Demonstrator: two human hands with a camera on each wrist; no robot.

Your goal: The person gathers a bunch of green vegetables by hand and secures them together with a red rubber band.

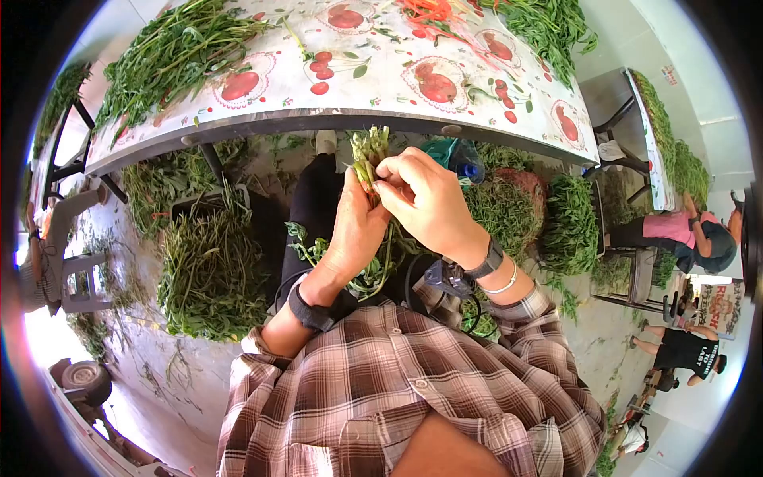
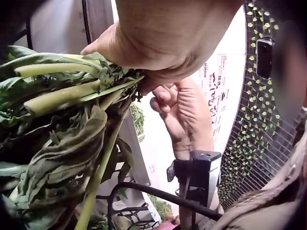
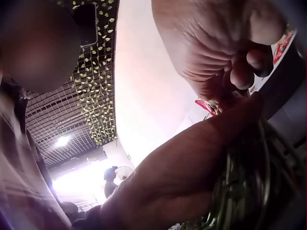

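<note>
A bunch of leafy green vegetables (image 1: pixel 370 146) is held upright in front of the chest, its cut stem ends pointing toward the table. My left hand (image 1: pixel 351 232) grips it round the stems. Leaves (image 2: pixel 57 158) hang below that hand and fill much of the left wrist view. Close against the stems, my right hand (image 1: pixel 435 208) has curled fingers and pinches a thin red strip (image 3: pixel 205 106) at the bunch. Most of the strip is hidden behind fingers in the right wrist view.
A table (image 1: pixel 373 75) with a fruit-print cover stands ahead, bearing loose greens (image 1: pixel 179 56) and red strips (image 1: pixel 429 11). Heaps of greens stand at left (image 1: pixel 213 274) and right (image 1: pixel 571 222). A plastic stool (image 1: pixel 84 282) is at far left; a person in pink (image 1: pixel 668 229) sits at right.
</note>
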